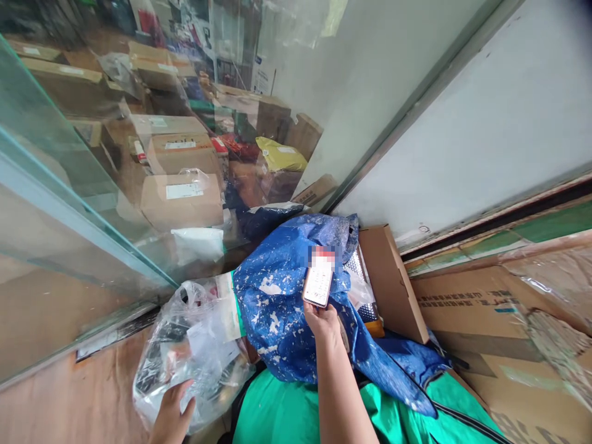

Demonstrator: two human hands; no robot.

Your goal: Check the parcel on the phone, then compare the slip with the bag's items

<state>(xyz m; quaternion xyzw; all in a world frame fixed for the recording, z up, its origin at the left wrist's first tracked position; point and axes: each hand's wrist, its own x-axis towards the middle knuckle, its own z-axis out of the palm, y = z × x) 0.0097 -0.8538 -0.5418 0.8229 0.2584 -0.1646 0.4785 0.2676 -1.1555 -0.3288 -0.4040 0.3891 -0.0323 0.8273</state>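
A smartphone (319,282) with a lit white screen is held by my right hand (322,317), its fingers wrapped round the lower end. Beneath the phone lies a blue cover (277,308) with worn white patches, heaped over other things. At the lower left, my left hand (176,404) has its thumb and fingers apart, with nothing in them. It is over the near side of a clear plastic bag (157,364); whether it touches the bag I cannot tell. Papers and other items show through the bag. Green fabric (277,413) spreads below the blue cover.
Behind a glass panel (120,228) stand several cardboard parcels (185,206) and a yellow package (282,154). An open brown carton (393,283) leans right of the blue cover. Large flattened cardboard (485,345) lies at the right, below a white wall panel (499,111).
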